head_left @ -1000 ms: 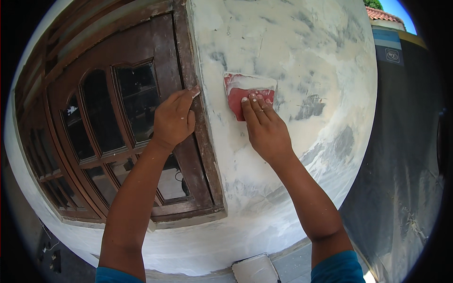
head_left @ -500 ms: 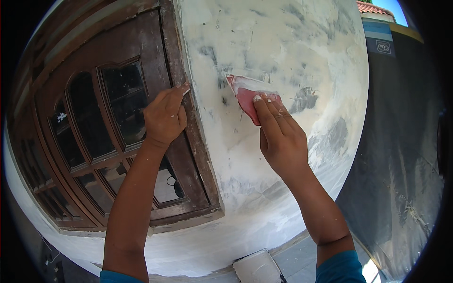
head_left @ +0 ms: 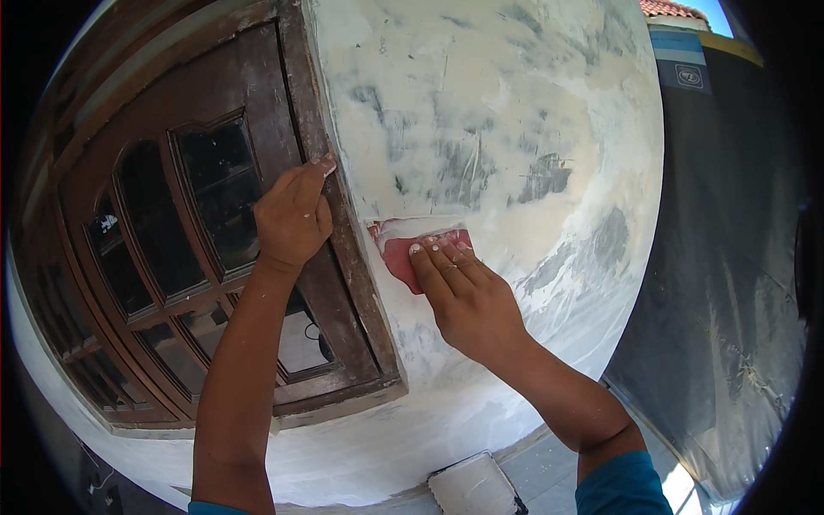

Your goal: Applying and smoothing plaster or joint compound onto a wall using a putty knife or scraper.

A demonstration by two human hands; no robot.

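A red plastic putty spreader (head_left: 399, 262) lies against the patchy white wall (head_left: 515, 103), its upper edge coated with white putty. My right hand (head_left: 468, 292) grips it, fingers flat on its face and fingertips smeared white; the thumb is hidden. My left hand (head_left: 294, 215) is up at the edge of the brown wooden window frame (head_left: 356, 283), fingers pressed together. A whitish bit shows at its fingertips, but whether it is putty or a held piece I cannot tell. Grey and cream smears cover the wall around the spreader.
Dark glass panes (head_left: 215, 189) sit in the wooden window at left. Below, by the wall's foot, is a flat putty-covered board (head_left: 476, 485). A dark plastic sheet (head_left: 721, 257) hangs at right, with a tiled roof (head_left: 674, 10) beyond.
My right hand has drawn the spreader down and left along the wall, nearer the window frame. Fresh streaks show above it. My left hand stays at the frame; the view has shifted slightly.
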